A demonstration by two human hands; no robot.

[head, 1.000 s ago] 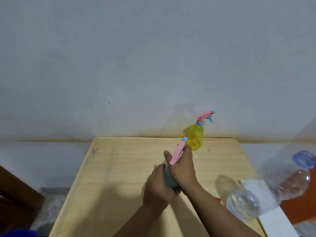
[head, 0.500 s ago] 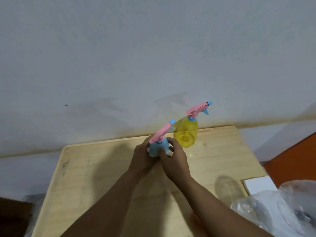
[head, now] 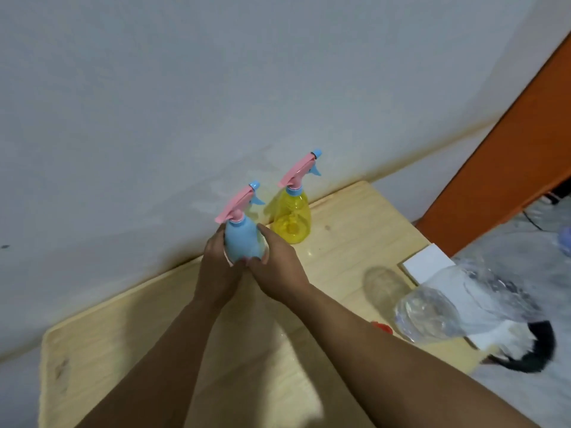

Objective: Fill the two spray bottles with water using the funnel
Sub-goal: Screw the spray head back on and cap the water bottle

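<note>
Blue spray bottle (head: 244,242), pink trigger head screwed on, stood upright just above frame centre on the pale wooden table (head: 355,242), clasped from both sides: left hand (head: 217,267) wrapped around its left flank, right hand (head: 276,267) around its right, fingertips meeting under the base. A second earlier it had lain lower and nearer the person, the hands working at its trigger head; by now it had been carried back toward the wall and set just beside the yellow spray bottle (head: 292,220), which kept its place, capped, upper centre. Judgement: both bottles closed and paired suggests filling was done or nearly so. Large clear water bottle (head: 448,307) lay blurred at right edge; something red (head: 383,328), possibly the funnel, peeked out beside it, too hidden to tell. White block (head: 425,264) right of table.
</note>
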